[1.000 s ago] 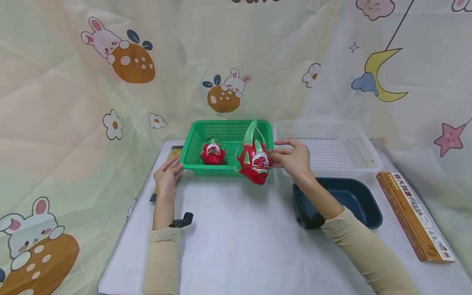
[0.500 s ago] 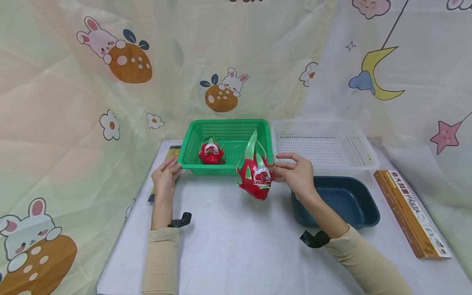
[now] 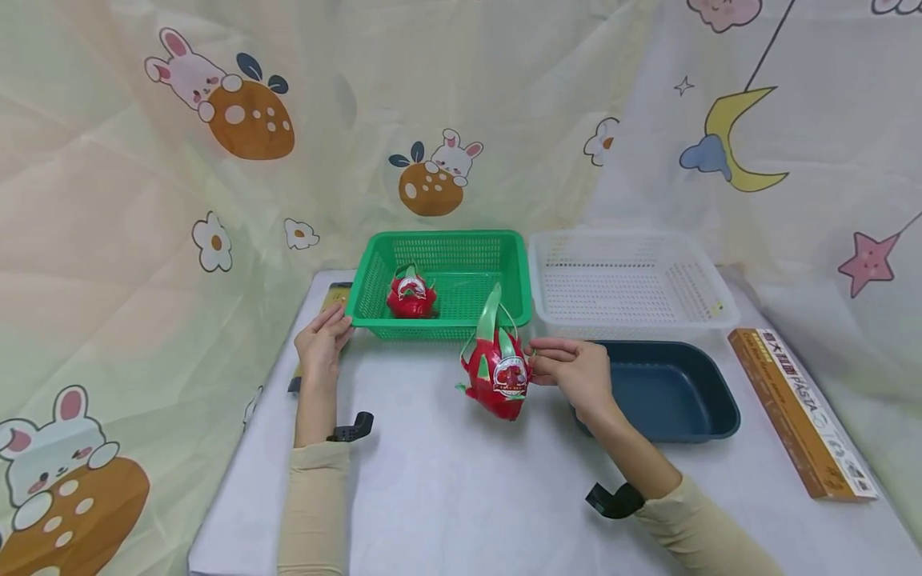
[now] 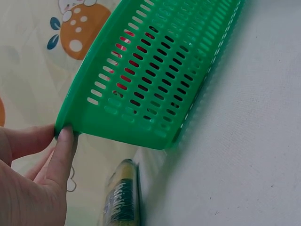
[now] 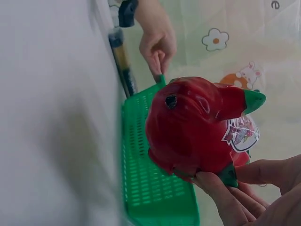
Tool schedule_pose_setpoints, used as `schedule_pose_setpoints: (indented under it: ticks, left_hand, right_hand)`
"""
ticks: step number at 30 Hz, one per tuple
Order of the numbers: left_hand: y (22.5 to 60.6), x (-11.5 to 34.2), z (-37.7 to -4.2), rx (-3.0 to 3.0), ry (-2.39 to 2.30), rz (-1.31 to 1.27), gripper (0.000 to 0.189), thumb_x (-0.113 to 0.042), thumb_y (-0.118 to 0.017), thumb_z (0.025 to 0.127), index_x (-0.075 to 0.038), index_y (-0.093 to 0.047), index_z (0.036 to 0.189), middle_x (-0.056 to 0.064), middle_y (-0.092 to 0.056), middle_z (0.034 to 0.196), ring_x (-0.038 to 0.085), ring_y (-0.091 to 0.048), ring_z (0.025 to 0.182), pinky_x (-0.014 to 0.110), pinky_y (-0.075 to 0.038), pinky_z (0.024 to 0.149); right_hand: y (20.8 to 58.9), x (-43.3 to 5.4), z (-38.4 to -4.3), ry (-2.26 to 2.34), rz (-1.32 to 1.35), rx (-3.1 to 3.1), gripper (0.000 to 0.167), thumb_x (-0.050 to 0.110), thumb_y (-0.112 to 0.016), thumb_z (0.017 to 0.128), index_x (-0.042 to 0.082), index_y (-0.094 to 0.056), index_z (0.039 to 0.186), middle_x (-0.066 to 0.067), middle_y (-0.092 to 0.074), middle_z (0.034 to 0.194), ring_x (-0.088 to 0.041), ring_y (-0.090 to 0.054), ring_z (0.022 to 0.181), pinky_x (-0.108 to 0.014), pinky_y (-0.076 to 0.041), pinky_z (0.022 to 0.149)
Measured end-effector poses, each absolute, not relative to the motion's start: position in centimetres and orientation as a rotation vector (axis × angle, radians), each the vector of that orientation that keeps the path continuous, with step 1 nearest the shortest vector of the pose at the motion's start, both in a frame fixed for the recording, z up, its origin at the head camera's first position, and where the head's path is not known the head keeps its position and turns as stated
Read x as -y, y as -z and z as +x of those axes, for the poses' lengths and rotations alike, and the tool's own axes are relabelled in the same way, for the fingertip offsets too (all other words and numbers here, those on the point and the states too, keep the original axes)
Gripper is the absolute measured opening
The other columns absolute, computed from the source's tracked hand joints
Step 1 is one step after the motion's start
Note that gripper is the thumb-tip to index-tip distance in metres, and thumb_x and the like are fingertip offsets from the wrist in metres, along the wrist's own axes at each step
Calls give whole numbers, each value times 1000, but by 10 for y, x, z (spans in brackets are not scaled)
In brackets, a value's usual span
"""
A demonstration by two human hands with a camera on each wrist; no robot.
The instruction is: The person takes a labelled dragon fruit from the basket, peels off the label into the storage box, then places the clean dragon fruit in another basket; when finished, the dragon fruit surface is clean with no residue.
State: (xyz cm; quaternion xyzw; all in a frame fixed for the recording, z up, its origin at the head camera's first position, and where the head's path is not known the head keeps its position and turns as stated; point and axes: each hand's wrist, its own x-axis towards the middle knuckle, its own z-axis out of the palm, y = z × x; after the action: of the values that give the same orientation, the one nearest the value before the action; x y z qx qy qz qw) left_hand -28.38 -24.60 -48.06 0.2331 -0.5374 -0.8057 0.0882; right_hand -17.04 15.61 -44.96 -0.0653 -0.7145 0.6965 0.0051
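Observation:
My left hand pinches the front left corner of the green basket between thumb and fingers; the left wrist view shows this grip on the rim. One red dragon fruit with green tips and a round label lies inside, towards the basket's left. A second dragon fruit is held by my right hand, its long green leaf pointing up, just in front of the basket and above the white table. In the right wrist view, thumb and fingers grip this dragon fruit along one side.
A white perforated basket stands right of the green one. In front of it is a dark blue tray, partly behind my right forearm. A pasta box lies at the far right. A yellow and dark package lies left of the green basket.
My right hand has brought the dragon fruit towards me and down, from over the basket's front rim to in front of it. The left hand keeps its place on the corner.

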Motion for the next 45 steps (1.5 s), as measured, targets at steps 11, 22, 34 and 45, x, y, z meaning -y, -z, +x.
schedule_pose_setpoints:
  ticks: [11, 22, 34, 45]
  left_hand:
    - [477, 242, -286, 1562, 2423, 662, 52, 7, -73, 93, 0, -61, 143, 16, -65, 140, 18, -73, 111, 28, -59, 91]
    - [481, 241, -285, 1586, 2439, 638, 52, 9, -71, 94, -1, -61, 144, 15, -64, 142, 19, -70, 118, 34, -54, 102]
    - [478, 242, -283, 1599, 2426, 652, 52, 5, -71, 95, -4, -61, 145, 12, -64, 143, 20, -66, 125, 28, -57, 98]
    - [480, 245, -282, 1594, 2410, 664, 53, 5, -72, 95, -4, -60, 146, 12, -63, 145, 21, -67, 124, 36, -51, 108]
  right_hand:
    - [474, -152, -154, -2212, -247, 2280, 30, 5, -78, 92, -5, -74, 120, -19, -78, 109, -26, -79, 90, -39, -65, 75]
    - [499, -145, -138, -2236, -327, 2277, 28, -2, -80, 87, -7, -75, 114, -19, -78, 103, -26, -78, 84, -45, -65, 74]
    - [500, -136, -136, -2183, -363, 2267, 24, 7, -83, 89, -2, -78, 111, -18, -79, 101, -27, -78, 86, -41, -65, 71]
    - [501, -129, -144, -2136, -390, 2283, 21, 10, -83, 90, 1, -79, 108, -16, -79, 98, -25, -78, 84, -40, -65, 71]
